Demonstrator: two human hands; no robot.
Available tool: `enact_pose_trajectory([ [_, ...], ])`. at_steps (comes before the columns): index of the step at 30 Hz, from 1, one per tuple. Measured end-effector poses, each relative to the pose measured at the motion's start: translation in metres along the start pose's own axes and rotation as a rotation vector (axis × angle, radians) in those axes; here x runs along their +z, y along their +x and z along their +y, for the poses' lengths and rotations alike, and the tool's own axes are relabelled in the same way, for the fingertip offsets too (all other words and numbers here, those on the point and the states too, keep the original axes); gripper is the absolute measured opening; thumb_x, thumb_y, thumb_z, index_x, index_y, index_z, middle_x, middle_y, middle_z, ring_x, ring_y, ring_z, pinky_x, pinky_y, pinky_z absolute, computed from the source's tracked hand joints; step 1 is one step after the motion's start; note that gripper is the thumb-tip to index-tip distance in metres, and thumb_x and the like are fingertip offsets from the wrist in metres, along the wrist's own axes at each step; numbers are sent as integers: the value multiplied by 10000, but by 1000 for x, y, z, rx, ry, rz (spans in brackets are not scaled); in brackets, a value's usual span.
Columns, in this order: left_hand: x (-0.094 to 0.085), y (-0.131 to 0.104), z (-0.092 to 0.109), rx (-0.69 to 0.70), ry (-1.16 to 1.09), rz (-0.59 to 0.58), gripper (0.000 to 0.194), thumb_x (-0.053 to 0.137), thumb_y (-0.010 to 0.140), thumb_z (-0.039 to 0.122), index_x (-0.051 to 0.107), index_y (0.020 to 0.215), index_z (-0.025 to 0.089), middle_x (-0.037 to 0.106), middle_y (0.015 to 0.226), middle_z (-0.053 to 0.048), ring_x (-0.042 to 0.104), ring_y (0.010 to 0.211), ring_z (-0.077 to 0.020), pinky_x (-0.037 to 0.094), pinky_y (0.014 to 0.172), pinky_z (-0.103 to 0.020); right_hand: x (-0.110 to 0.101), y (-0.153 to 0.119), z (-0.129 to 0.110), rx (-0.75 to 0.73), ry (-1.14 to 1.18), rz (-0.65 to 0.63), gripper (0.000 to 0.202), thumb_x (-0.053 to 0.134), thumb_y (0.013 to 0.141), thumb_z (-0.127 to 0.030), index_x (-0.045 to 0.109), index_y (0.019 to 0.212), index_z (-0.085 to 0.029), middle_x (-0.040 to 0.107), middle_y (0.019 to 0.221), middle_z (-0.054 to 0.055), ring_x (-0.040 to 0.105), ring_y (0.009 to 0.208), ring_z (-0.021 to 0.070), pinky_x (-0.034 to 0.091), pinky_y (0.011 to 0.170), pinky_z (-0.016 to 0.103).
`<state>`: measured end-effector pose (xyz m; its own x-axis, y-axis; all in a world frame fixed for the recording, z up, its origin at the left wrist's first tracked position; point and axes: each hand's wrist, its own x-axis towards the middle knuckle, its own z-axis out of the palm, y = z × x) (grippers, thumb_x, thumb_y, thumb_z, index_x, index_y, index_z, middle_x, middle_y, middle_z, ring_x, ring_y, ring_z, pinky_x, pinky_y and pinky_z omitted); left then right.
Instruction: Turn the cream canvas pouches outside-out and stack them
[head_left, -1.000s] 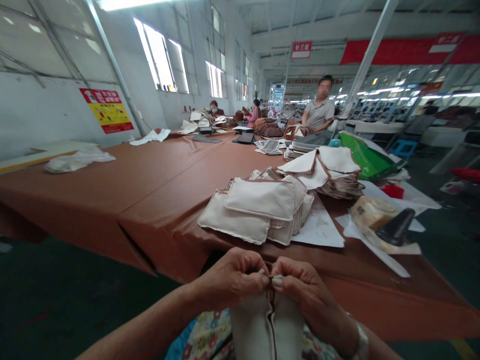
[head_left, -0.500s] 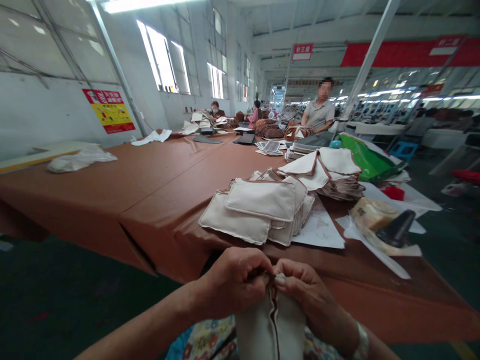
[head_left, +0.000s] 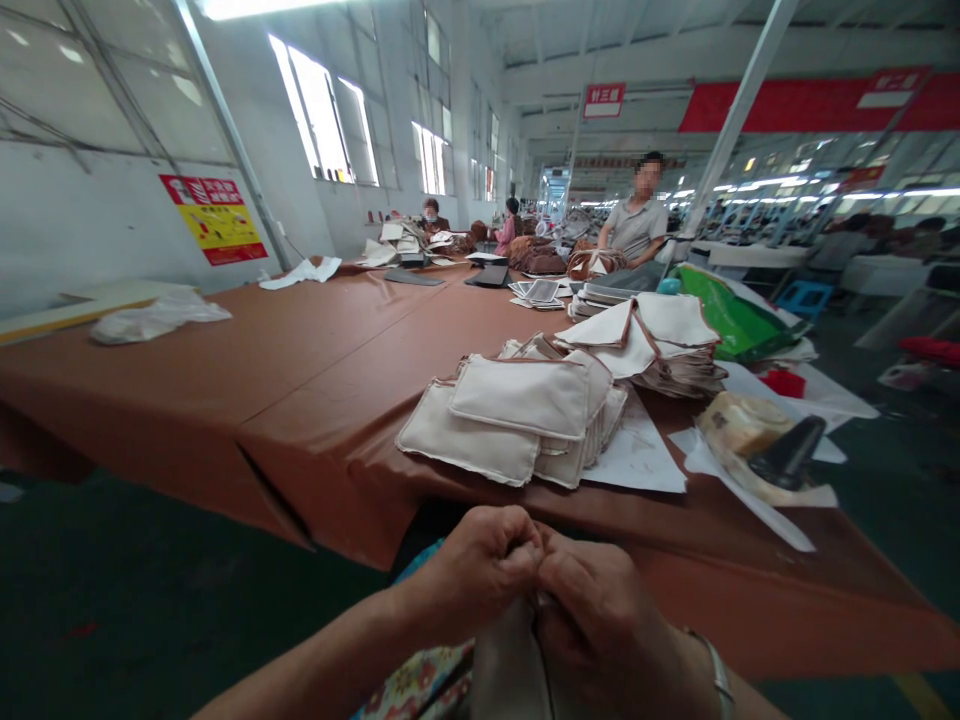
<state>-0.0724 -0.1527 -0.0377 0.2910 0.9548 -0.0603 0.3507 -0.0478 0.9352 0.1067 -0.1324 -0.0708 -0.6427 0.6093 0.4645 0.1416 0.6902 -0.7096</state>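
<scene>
Both hands meet in front of my lap, below the table's near edge. My left hand [head_left: 487,560] pinches the top of a cream fabric piece [head_left: 510,665] with a dark seam line down its middle. Against it, my right hand [head_left: 600,590] is closed on the same piece, its fingers touching the left ones and covering the piece's top and right part. Just beyond the hands, a stack of cream fabric pieces [head_left: 521,400] with stitched edges lies on the brown-covered table [head_left: 300,360].
More cream pieces with brown edges [head_left: 675,340] are piled behind. To the right lie a wrapped yellowish block [head_left: 742,425], a black cone-shaped object [head_left: 791,455] and a green bag [head_left: 724,315]. A person [head_left: 637,220] stands across the table.
My right hand has turned inward and its fingers have come up against the left ones, hiding more of the fabric piece. The brown opening at its top is now covered.
</scene>
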Motion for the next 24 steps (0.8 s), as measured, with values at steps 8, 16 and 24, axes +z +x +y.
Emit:
enact_pose_trajectory([
  [8,-5,-3,-1,-181,-561,-72,245,638,772,354,556,746,125,500,632,18,363,522,-69,276,488,-181,-9,3,1,274,355,42,119,590,858,-189,588,740,-175,551,704,3,484,648,141,399,615,251],
  [16,-14,-6,13,32,30,-40,92,550,776,165,632,783,123,512,644,36,387,558,-74,291,497,-174,-4,2,0,301,261,119,116,611,770,-86,591,704,-179,569,686,-1,499,613,137,386,561,240],
  [24,-6,-5,14,93,71,-20,146,491,813,140,608,726,125,546,676,24,431,624,-94,332,563,-183,3,-2,-7,4,-19,121,150,562,774,-85,552,689,-209,508,642,2,456,590,150,342,566,280],
])
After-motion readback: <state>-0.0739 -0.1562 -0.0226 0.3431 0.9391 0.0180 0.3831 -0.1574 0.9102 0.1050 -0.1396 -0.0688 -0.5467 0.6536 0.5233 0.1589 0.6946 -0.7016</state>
